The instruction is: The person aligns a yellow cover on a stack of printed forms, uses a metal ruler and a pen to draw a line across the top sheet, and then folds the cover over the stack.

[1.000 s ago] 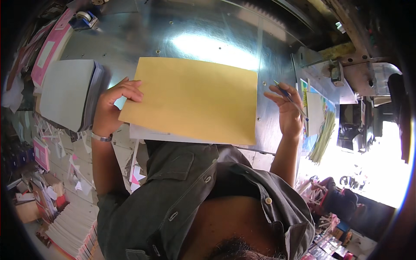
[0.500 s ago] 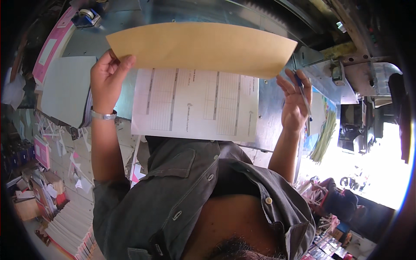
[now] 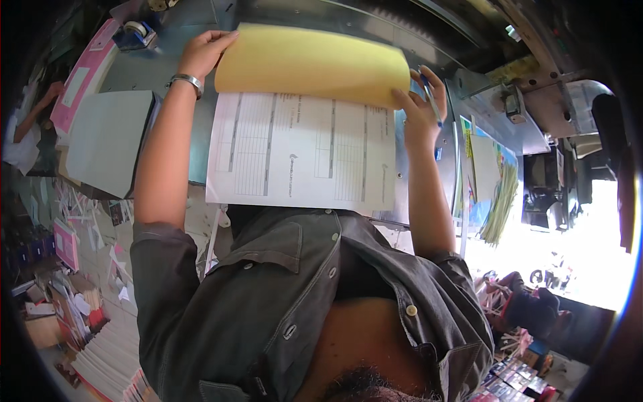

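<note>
One yellow sheet [image 3: 315, 67] is held over the far part of a white printed sheet [image 3: 301, 154], curling along its length. The left hand [image 3: 205, 53] pinches its far left corner between thumb and fingers. The right hand [image 3: 422, 107] is closed around a blue-and-clear pen [image 3: 433, 100], its thumb against the yellow sheet's near right corner; whether its fingers also grip that corner, I cannot tell. The printed sheet, ruled with tables, lies along the near edge of a metal tabletop [image 3: 171, 52]. A metal watch [image 3: 186, 80] circles the left wrist. Left of that forearm sits a white-topped stack [image 3: 110, 137], with a pink-and-white folder [image 3: 84, 77] beyond it and a blue tape dispenser [image 3: 136, 33] near the folder's far end. Another person's hand [image 3: 50, 94] touches the folder's outer side. To the right hangs a bundle of pale green strips [image 3: 499, 208].
</note>
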Demonstrator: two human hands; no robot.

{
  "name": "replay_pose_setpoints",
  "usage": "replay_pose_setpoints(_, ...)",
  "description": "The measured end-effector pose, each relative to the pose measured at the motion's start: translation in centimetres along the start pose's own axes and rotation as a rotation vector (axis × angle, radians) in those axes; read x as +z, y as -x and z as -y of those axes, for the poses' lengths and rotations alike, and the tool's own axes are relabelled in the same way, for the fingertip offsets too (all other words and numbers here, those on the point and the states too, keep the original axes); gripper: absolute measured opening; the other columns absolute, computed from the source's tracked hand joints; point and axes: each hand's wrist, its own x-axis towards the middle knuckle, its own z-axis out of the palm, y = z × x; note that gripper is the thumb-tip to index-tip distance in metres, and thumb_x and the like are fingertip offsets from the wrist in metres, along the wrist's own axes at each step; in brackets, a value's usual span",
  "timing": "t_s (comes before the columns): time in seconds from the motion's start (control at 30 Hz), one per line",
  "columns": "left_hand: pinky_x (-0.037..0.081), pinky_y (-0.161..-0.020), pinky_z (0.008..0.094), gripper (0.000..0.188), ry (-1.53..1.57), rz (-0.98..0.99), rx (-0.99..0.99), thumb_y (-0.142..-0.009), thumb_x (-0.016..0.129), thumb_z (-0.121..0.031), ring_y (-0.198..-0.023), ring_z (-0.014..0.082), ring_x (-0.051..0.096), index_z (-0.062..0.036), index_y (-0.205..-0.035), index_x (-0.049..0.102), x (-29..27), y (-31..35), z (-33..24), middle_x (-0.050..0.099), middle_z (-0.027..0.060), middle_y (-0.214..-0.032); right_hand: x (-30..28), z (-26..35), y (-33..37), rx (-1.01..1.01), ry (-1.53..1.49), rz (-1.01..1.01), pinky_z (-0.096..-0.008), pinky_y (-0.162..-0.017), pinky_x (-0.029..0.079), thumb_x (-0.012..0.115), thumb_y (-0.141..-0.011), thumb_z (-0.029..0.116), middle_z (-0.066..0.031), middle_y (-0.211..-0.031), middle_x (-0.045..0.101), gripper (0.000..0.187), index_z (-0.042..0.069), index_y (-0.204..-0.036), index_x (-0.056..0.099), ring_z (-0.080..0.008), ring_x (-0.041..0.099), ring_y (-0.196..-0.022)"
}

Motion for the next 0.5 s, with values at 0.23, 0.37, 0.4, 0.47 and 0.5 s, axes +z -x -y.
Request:
replay_pose_setpoints(0.23,0.053,-0.101,0.0343,0.072,-0.010,-0.272,0.351,-0.096,0.083,-0.036,-0.122,0.0225,0.065,-0.0032,-0.153,0.054,0.2,4.6,0.1,0.057,0.0159,-0.152,0.8,-2.4,-3.0,0.040,0.177,-0.093,-0.0267,-0.080,0.056,0.086,-0.079,0.001,-0.0095,-0.133,0.069,0.066,0.006,-0.140,0.061,-0.0094,0.064,-0.080)
replay_pose_setpoints(0.37,0.044,-0.116,0.0405,0.084,-0.026,0.037,0.372,-0.099,0.079,-0.037,-0.151,0.0283,0.044,-0.0072,-0.165,0.038,0.5,10.1,2.7,0.039,0.0183,-0.168,1.5,-3.4,-3.9,0.114,0.177,-0.081,-0.0309,-0.086,0.057,0.085,-0.078,0.001,-0.0089,-0.132,0.070,0.066,0.006,-0.140,0.062,-0.0126,0.067,-0.090)
replay_pose_setpoints(0.4,0.039,-0.122,0.0418,0.086,0.120,0.128,0.280,-0.101,0.075,-0.038,-0.156,0.0284,0.038,-0.0075,-0.168,0.032,0.8,10.9,3.0,0.036,0.0182,-0.170,1.3,-4.2,-4.3,0.096,0.186,-0.077,-0.0310,-0.089,0.057,0.085,-0.078,0.001,-0.0091,-0.131,0.070,0.065,0.005,-0.138,0.063,-0.0144,0.068,-0.096)
replay_pose_setpoints(0.47,0.032,-0.126,0.0423,0.086,0.148,0.117,0.304,-0.102,0.072,-0.037,-0.158,0.0283,0.032,-0.0071,-0.169,0.028,0.5,11.5,5.2,0.033,0.0180,-0.172,1.9,-4.8,-4.7,0.080,0.185,-0.067,-0.0311,-0.091,0.057,0.085,-0.078,0.001,-0.0094,-0.130,0.071,0.063,0.004,-0.137,0.063,-0.0163,0.069,-0.102)
replay_pose_setpoints(0.5,0.026,-0.129,0.0429,0.085,0.191,0.117,0.329,-0.104,0.069,-0.036,-0.161,0.0282,0.026,-0.0068,-0.171,0.025,0.8,11.7,5.3,0.031,0.0178,-0.173,1.9,-4.7,-4.7,0.102,0.153,-0.053,-0.0313,-0.093,0.057,0.085,-0.078,0.001,-0.0097,-0.129,0.071,0.063,0.003,-0.137,0.064,-0.0178,0.068,-0.107)
